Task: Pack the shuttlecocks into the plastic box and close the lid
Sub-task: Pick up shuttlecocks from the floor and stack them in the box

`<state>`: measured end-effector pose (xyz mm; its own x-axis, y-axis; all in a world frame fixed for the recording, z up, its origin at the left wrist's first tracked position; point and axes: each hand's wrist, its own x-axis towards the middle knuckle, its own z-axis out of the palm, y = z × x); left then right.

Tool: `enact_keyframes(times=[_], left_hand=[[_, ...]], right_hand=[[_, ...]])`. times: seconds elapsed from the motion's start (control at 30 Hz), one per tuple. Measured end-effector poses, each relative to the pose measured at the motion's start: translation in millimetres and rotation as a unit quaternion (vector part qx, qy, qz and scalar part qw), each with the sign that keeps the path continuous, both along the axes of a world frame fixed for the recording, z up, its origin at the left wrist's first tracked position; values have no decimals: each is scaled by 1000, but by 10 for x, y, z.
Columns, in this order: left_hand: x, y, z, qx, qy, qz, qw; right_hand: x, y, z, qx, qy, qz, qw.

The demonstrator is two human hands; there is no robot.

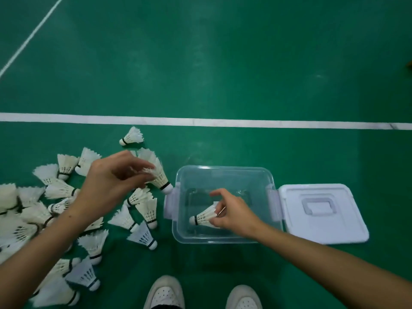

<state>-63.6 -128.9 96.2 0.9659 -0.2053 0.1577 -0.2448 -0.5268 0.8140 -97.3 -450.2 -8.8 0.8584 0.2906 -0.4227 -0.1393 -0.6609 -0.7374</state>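
Note:
A clear plastic box (pixel 225 171) stands open on the green floor, with its white lid (pixel 321 214) lying flat to its right. My right hand (pixel 234 214) is inside the box, holding a white shuttlecock (pixel 204 216) by its feathers, cork pointing left. My left hand (pixel 111 181) hovers just left of the box, gripping another shuttlecock (pixel 161 178) by the feathers, its cork near the box's left clip. A heap of several white shuttlecocks (pixel 44 208) lies on the floor at the left.
One lone shuttlecock (pixel 132 136) lies apart, below a white court line (pixel 223 122). My two white shoes (pixel 166 293) show at the bottom edge, just in front of the box. Green court floor stretches beyond.

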Motion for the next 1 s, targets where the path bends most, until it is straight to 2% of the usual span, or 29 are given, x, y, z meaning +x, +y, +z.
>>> enact_keyframes(times=[0.13,0.4,0.5,0.63,0.73,0.8,0.9,1.0], left_hand=[[9,-97,-9,-5,10,-15,1000],[86,-298,11,14,-5,-74,997],[153,-414,61,24,-19,-96,995],[297,-629,122,31,-7,-125,992],[417,-806,147,47,3,-156,987],[467,-916,144,44,21,-163,985],[472,-1024,116,28,49,-155,986],[449,-1055,106,19,85,-138,987]], right_hand=[[73,150,-191,-18,72,33,997],[152,216,-275,-22,126,75,989],[207,73,-3,-7,95,54,994],[255,-97,531,150,47,-74,985],[278,-90,926,229,-17,-99,968],[287,-26,1043,232,-68,-92,966],[322,58,996,180,-149,-77,969],[326,48,885,159,-178,-68,969]])
